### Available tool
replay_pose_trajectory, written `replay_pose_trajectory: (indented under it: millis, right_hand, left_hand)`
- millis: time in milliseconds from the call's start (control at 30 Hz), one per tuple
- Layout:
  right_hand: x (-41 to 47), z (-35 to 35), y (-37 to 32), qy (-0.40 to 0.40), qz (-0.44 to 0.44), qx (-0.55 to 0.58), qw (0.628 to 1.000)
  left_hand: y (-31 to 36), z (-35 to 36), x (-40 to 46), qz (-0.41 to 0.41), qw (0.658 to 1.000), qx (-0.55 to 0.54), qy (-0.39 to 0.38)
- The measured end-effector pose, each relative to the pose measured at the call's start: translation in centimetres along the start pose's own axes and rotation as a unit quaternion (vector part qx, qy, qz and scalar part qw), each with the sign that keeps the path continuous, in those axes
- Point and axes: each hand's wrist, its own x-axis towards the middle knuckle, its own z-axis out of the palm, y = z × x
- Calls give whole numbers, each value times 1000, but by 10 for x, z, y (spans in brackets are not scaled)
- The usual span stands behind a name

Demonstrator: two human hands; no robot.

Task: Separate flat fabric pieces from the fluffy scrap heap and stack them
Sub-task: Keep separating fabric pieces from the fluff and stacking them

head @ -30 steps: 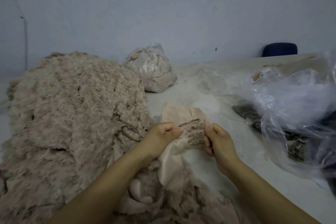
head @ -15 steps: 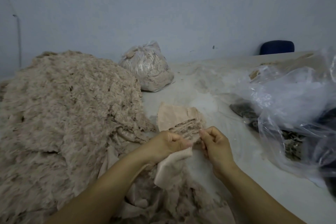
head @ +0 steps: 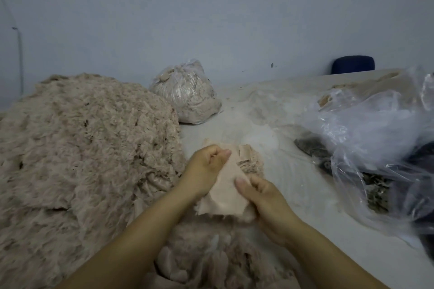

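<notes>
Gripping one flat fabric piece point(head: 223, 191), both hands, unlabelled.

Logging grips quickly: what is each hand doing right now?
Left hand: closed, gripping the fabric piece at its upper edge.
Right hand: closed, pinching the same fabric piece lower down.

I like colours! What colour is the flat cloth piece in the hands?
Pale peachy pink, plain with no pattern: the flat fabric piece shows best in the head view.
</notes>
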Motion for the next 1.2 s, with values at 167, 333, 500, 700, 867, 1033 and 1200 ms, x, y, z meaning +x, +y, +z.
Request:
replay_pose_trajectory:
  millis: [167, 333, 500, 700, 867, 1033, 1200]
  right_hand:
    - [41, -2, -27, 211, -144, -134, 957]
    - [87, -14, -37, 304, -156, -268, 901]
    - [110, -26, -30, 322, -105, -341, 877]
    - [109, -28, -24, 317, -67, -363, 874]
    - [64, -13, -8, 306, -258, -274, 874]
    - [23, 24, 49, -28, -172, -412, 895]
    - [16, 32, 63, -83, -156, -443, 879]
  left_hand:
    - [-7, -11, 34, 60, 969, 180, 156]
    - [-14, -8, 65, 24, 949, 257, 179]
    - [-35, -3, 74, 12, 944, 283, 168]
    - [-51, -13, 74, -97, 945, 266, 165]
    - [-50, -60, 47, -101, 972, 197, -74]
    - [-59, -73, -14, -58, 791, 368, -485]
    - [-55, -71, -36, -24, 879, 245, -409]
